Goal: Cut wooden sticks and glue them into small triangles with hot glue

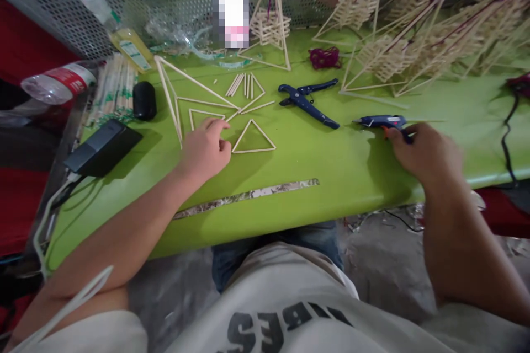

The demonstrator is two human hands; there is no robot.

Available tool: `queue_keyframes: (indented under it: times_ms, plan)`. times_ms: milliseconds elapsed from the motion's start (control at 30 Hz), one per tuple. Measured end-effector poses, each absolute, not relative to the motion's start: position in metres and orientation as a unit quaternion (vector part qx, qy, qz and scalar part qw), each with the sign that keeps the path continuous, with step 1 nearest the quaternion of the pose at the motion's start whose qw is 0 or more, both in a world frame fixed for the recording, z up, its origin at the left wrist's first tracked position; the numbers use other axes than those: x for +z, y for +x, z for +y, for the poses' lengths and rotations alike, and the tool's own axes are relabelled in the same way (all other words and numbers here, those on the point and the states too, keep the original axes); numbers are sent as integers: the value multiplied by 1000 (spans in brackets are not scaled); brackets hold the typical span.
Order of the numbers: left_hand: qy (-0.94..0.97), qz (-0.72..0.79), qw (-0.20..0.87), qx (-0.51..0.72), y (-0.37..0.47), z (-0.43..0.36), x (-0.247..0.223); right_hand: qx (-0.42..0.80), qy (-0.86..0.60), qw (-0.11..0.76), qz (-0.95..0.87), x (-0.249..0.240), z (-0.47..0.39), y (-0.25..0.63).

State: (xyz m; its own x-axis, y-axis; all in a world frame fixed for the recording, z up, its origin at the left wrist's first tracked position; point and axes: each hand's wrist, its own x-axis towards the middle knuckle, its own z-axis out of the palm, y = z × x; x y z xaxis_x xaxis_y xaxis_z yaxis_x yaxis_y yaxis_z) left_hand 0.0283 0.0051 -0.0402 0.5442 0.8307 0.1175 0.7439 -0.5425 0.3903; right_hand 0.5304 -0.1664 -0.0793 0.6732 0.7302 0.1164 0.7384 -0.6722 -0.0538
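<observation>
My left hand [207,146] is over a small stick triangle [207,112], its fingers curled near the triangle's edge; what they pinch, if anything, is too small to tell. Beside it lies a second small triangle [254,150], flat on the green table [351,176]. My right hand [426,149] grips the handle of a blue glue gun [383,121], whose nozzle points left. Between the hands lies a dark blue cutter [308,103] with its handles apart. Short loose sticks [235,85] are behind the small triangles, and a larger stick frame [207,83] stands at their left.
Stick pyramids with purple thread [271,25] stand along the back and right. At the left are a bottle [130,47], a plastic bottle [62,84], wrapped sticks [118,88], a black case [144,100] and a dark box [103,148]. A patterned strip [252,194] lies in front.
</observation>
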Motion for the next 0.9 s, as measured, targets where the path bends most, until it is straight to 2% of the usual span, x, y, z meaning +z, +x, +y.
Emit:
queue_keyframes:
  times_ms: [133, 200, 267, 367, 433, 500, 567, 633, 733, 900]
  plan:
    - [869, 442, 95, 199, 23, 3, -37, 146, -860, 133, -471, -64, -164, 549]
    - [870, 416, 97, 244, 22, 0, -40, 229, -826, 231, -460, -59, -167, 552]
    - [879, 371, 94, 283, 22, -6, -44, 257, -789, 339, -443, -57, -170, 546]
    - [911, 237, 68, 331, 26, -20, -50, 347, -684, 484, -421, -47, -168, 520]
    - [917, 106, 32, 383, 31, -32, -51, 474, -583, 549, -367, -34, -159, 495]
    - [920, -11, 2, 393, 38, -43, -51, 529, -532, 566, -341, -19, -143, 467]
    - [934, -90, -17, 345, 44, -51, -50, 569, -478, 568, -353, -7, -120, 438]
    - [948, -129, -24, 290, 49, -54, -50, 629, -426, 531, -375, 0, -95, 412]
    - [964, -106, -7, 246, 53, -53, -53, 681, -401, 459, -406, -2, -61, 380]
    - [979, -60, 42, 192, 50, -46, -58, 646, -402, 428, -487, -27, -46, 365]
